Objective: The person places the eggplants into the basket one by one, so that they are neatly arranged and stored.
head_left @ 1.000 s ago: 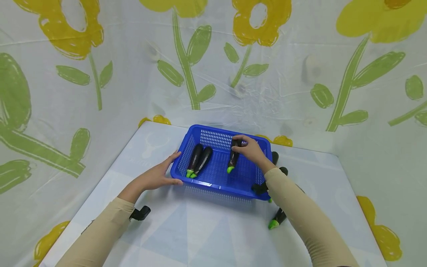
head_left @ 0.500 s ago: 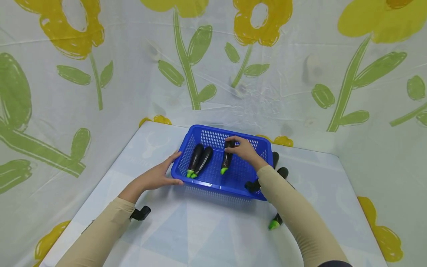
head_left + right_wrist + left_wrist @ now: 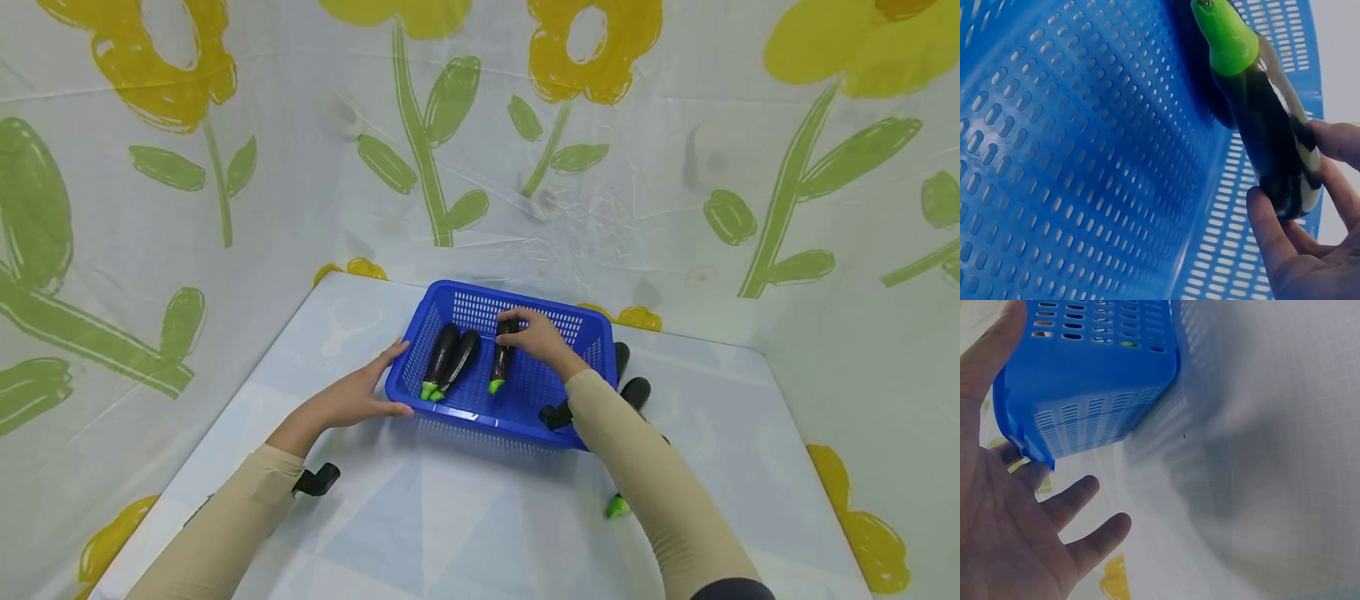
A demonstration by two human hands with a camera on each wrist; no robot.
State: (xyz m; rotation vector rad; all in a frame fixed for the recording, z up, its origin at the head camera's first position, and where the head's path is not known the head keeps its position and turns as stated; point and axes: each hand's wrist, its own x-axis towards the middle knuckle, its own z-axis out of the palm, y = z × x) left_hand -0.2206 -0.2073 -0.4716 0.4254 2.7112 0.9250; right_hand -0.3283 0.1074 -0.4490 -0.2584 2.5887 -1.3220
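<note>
A blue plastic basket stands toward the back of the table. My right hand pinches the dark end of an eggplant inside the basket, its green stem pointing toward me. In the right wrist view, thumb and fingers grip that eggplant near one basket wall. Two more eggplants lie side by side at the basket's left. My left hand rests on the basket's left rim with fingers spread. In the left wrist view, the fingers of this hand are fairly straight, some against the rim.
To the basket's right lie more eggplants, partly hidden by my right forearm. A green stem end shows beside the sleeve. A flower-printed curtain hangs behind the table.
My right hand has carried the eggplant leftward inside the basket, closer to the other two. The left hand stays at the rim.
</note>
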